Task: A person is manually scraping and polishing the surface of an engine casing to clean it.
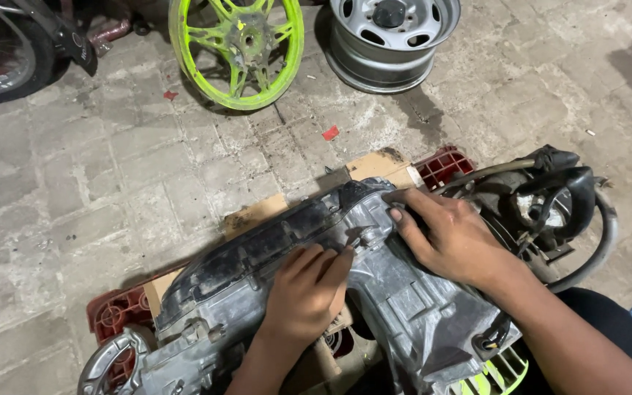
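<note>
Two bare hands resting on a scooter engine casing laid across a red crate on a paved floor.

Nearest the viewer, the left hand lies flat on the grey metal engine casing, fingers together and extended, fingertips touching a small bolt boss near the casing's upper edge; it grips nothing. Just beyond, the right hand presses palm-down on the same casing, fingers slightly spread, clamped on nothing. The casing lies diagonally on a sheet of cardboard over a red plastic crate, with black rubber hoses at its right end. Farther off, on the grey paving stones, lie a bright green spoked wheel and, beside it, a silver steel wheel rim.
</note>
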